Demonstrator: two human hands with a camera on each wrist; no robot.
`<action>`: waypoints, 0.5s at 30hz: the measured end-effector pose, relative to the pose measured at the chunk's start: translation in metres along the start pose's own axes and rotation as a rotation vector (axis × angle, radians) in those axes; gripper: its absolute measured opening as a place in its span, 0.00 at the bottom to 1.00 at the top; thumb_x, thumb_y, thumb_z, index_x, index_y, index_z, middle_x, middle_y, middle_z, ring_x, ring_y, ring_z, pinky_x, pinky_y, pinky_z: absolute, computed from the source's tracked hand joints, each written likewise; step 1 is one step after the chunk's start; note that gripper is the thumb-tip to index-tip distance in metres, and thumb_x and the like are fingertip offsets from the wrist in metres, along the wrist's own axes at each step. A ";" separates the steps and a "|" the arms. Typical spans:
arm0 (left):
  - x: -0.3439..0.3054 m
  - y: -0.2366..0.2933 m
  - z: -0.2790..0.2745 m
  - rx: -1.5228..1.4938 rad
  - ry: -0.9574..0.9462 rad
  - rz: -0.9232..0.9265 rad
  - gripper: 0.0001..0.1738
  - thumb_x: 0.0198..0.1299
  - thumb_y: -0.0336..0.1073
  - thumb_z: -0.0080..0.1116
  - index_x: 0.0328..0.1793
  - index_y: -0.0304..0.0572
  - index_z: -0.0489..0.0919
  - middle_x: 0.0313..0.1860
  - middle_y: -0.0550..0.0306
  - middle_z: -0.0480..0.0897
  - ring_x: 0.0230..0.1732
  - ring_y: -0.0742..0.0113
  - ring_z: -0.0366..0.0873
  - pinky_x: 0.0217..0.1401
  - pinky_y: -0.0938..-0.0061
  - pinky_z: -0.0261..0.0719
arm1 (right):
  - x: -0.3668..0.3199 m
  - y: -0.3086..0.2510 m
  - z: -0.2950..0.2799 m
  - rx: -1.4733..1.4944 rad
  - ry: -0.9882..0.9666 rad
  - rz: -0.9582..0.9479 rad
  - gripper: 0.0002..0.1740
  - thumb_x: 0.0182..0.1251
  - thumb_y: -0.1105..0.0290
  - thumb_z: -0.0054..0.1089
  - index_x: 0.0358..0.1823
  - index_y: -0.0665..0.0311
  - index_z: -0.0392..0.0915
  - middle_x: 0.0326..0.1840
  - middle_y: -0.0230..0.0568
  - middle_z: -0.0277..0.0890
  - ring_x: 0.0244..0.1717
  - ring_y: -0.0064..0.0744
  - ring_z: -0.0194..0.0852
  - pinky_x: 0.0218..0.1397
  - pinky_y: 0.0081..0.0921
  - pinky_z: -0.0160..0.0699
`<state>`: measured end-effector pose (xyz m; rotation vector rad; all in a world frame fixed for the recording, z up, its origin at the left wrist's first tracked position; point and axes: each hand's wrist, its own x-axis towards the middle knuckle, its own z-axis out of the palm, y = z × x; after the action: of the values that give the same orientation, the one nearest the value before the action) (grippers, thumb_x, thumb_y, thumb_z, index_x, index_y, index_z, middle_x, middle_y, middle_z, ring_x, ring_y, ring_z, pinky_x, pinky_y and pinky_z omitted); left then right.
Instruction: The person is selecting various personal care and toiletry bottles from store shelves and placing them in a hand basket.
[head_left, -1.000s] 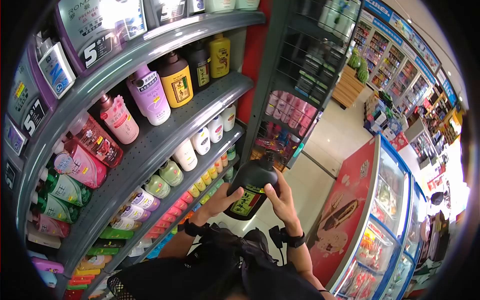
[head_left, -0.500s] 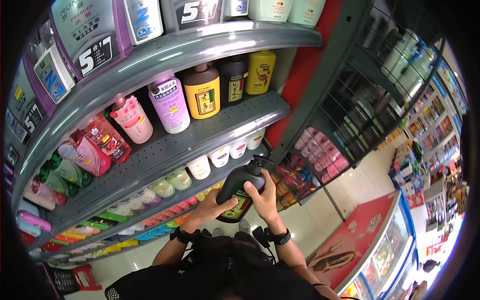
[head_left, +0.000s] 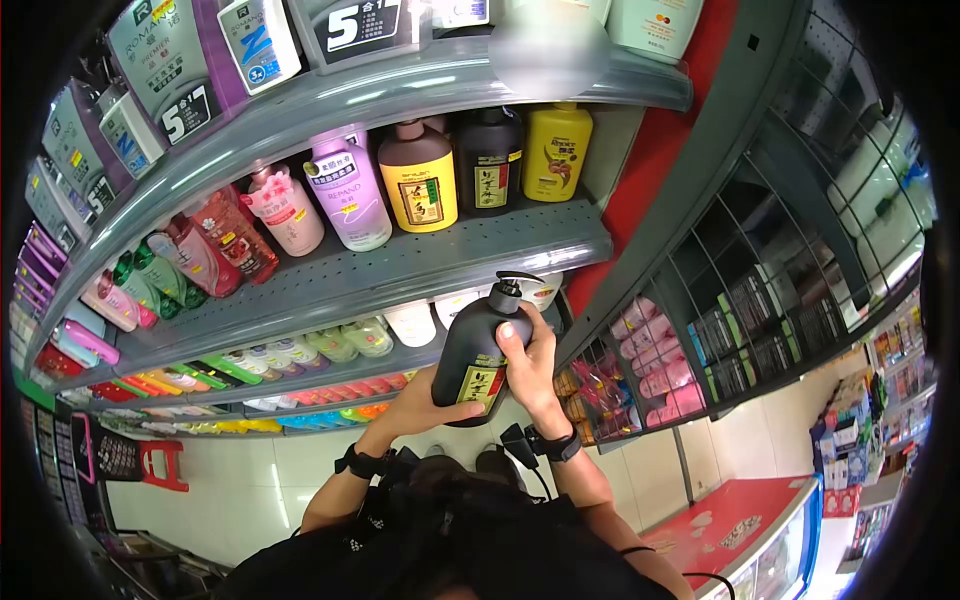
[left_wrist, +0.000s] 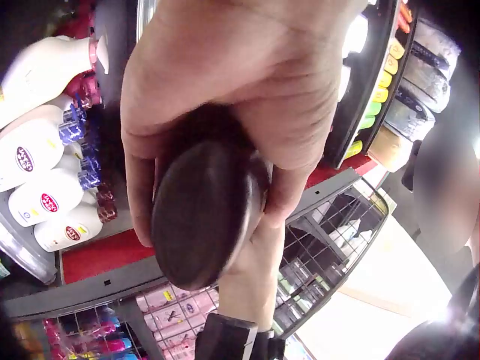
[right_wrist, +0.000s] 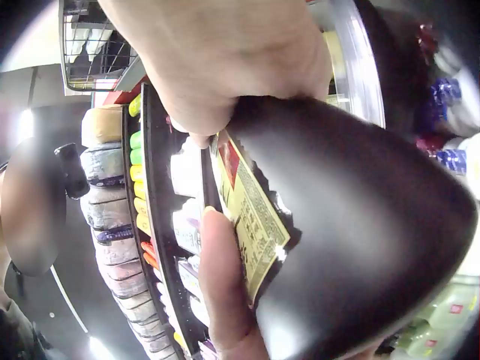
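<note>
Both hands hold a black pump bottle (head_left: 464, 335) in front of the shelves, pump up and tilted a little to the right. The left hand (head_left: 410, 405) grips its lower left side, thumb near the bottom of the yellow-green label (head_left: 480, 385). On the other side, the right hand (head_left: 535, 365) wraps the body, its thumb lying on the front below the pump. From the left wrist view, the dark bottle base (left_wrist: 202, 217) shows between the fingers and thumb. A similar black bottle (head_left: 490, 165) stands on the shelf between a brown-and-yellow bottle (head_left: 418, 180) and a yellow one (head_left: 556, 155).
A grey perforated shelf (head_left: 470, 240) carries purple, pink, red and green bottles to the left. Below it are further rows of bottles. A wire rack (head_left: 760, 330) stands close on the right, with a red-sided freezer (head_left: 720, 515) behind. A red stool-like object (head_left: 163, 465) stands at lower left.
The head view has swung left, so shelf bottles appear further right and the freezer has slid toward the lower edge. Both hands keep holding the bottle, now raised slightly in view.
</note>
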<state>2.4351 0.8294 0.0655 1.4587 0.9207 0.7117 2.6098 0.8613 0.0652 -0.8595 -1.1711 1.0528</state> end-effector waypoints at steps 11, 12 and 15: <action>0.041 0.047 0.000 0.163 0.043 0.001 0.34 0.47 0.43 0.76 0.57 0.36 0.74 0.42 0.56 0.83 0.43 0.69 0.80 0.50 0.72 0.78 | 0.046 -0.039 -0.025 -0.073 -0.172 -0.228 0.26 0.62 0.65 0.67 0.56 0.71 0.70 0.45 0.43 0.79 0.47 0.26 0.75 0.54 0.25 0.74; 0.045 0.049 -0.001 0.161 0.040 0.003 0.34 0.47 0.43 0.76 0.57 0.36 0.74 0.42 0.56 0.83 0.43 0.69 0.80 0.50 0.72 0.78 | 0.052 -0.043 -0.025 -0.124 -0.205 -0.247 0.26 0.62 0.65 0.67 0.57 0.71 0.69 0.46 0.43 0.79 0.47 0.26 0.75 0.54 0.25 0.74; 0.060 0.047 -0.008 0.259 0.098 0.264 0.32 0.47 0.41 0.76 0.55 0.35 0.74 0.42 0.55 0.84 0.43 0.70 0.80 0.50 0.72 0.77 | 0.072 -0.045 -0.026 -0.193 -0.231 -0.221 0.24 0.70 0.57 0.56 0.56 0.71 0.70 0.47 0.45 0.78 0.50 0.26 0.71 0.57 0.26 0.70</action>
<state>2.4641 0.8859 0.1073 1.8107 0.9306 0.8889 2.6485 0.9168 0.1232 -0.7494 -1.5455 0.8834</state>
